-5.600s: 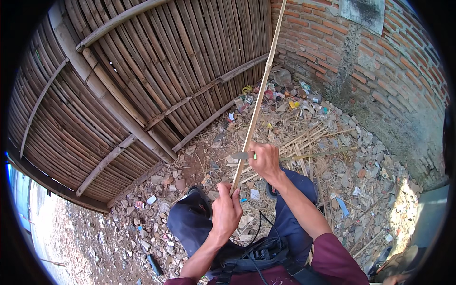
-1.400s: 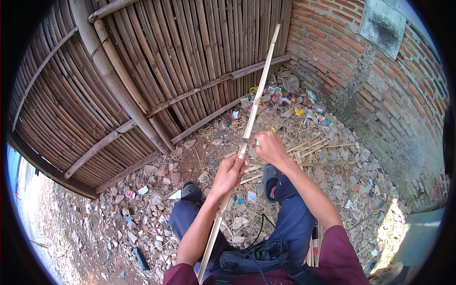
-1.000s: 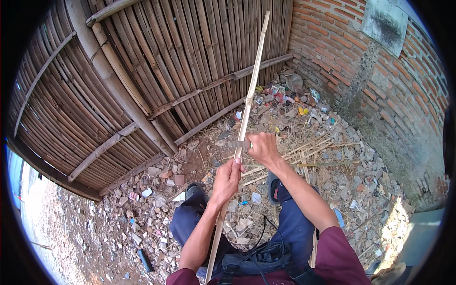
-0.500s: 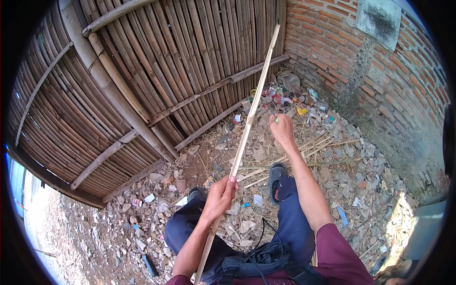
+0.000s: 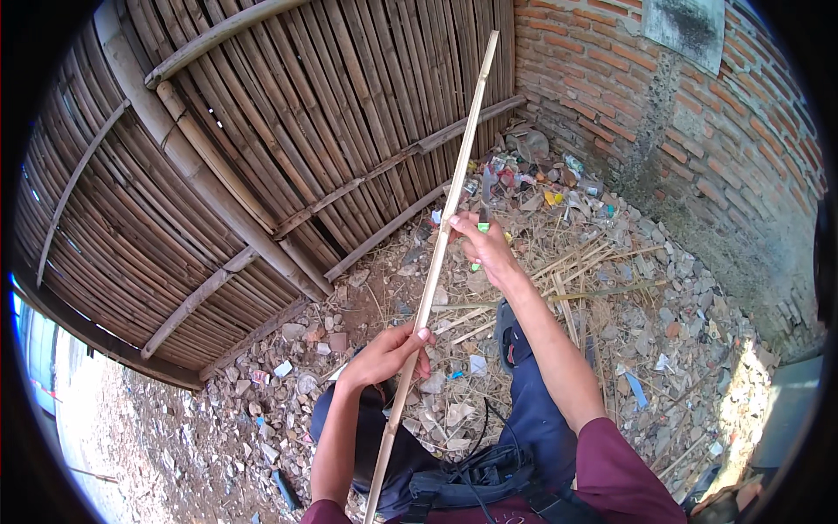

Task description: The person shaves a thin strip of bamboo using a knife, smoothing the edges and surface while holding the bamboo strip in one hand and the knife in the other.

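A long, pale split bamboo strip [image 5: 434, 272] runs slanting from near my waist up in front of the bamboo wall. My left hand [image 5: 384, 354] grips its lower part, thumb on top and fingers beneath. Farther up, my right hand [image 5: 489, 249] has its thumb and finger against the strip near a node. The same hand is closed around a knife [image 5: 485, 199] with a bright green handle; its blade points away from me, beside the strip. Most of the handle is hidden in the palm.
A bamboo-slat wall [image 5: 349, 113] stands ahead to the left, a brick wall [image 5: 594, 96] to the right. More split bamboo strips [image 5: 576, 266] lie beyond my right foot. Rubble and litter [image 5: 524, 179] cover the ground. A dark cord [image 5: 484, 428] hangs by my waist bag [image 5: 471, 479].
My right hand has come left and nearer, from beside the strip onto it, with the knife blade now pointing away. My left hand's fingers have loosened and spread somewhat around the strip.
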Available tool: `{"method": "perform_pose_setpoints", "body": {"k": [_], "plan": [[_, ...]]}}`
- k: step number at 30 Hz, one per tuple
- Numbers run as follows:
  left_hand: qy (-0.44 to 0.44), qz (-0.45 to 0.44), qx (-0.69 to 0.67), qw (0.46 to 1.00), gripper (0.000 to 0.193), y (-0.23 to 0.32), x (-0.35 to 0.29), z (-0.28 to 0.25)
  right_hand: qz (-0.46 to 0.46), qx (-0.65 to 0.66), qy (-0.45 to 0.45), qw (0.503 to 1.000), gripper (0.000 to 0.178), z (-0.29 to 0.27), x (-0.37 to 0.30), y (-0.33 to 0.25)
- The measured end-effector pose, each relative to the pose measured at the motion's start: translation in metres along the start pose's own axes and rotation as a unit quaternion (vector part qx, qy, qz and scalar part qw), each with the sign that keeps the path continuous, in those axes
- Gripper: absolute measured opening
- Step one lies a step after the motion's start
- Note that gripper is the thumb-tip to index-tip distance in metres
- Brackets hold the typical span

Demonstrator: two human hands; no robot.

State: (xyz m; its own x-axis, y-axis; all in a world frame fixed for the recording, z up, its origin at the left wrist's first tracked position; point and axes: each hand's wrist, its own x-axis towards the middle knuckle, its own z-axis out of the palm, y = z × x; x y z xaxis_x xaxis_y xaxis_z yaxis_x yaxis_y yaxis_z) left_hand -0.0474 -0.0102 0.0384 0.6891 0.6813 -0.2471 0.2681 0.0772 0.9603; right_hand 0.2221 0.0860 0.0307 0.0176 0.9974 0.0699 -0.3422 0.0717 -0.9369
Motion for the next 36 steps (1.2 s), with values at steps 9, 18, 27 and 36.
{"method": "perform_pose_setpoints", "body": {"k": [9, 18, 27, 36], "plan": [[0.121, 0.033, -0.055, 0.991, 0.032, 0.024, 0.061, -0.004, -0.038, -0.167, -0.065, 0.983, 0.028, 0.010, -0.003, 0.017], [0.305, 0.120, 0.093, 0.940, 0.028, -0.015, 0.075, 0.015, -0.195, -0.562, 0.016, 0.803, 0.020, -0.006, -0.016, 0.027], [0.289, 0.114, 0.126, 0.942, 0.032, -0.006, 0.064, 0.031, -0.218, -0.609, -0.027, 0.762, 0.017, -0.003, -0.002, 0.042], [0.318, 0.106, 0.191, 0.922, 0.026, -0.025, 0.062, 0.031, -0.201, -0.644, 0.001, 0.738, 0.018, 0.007, -0.007, 0.046]]}}
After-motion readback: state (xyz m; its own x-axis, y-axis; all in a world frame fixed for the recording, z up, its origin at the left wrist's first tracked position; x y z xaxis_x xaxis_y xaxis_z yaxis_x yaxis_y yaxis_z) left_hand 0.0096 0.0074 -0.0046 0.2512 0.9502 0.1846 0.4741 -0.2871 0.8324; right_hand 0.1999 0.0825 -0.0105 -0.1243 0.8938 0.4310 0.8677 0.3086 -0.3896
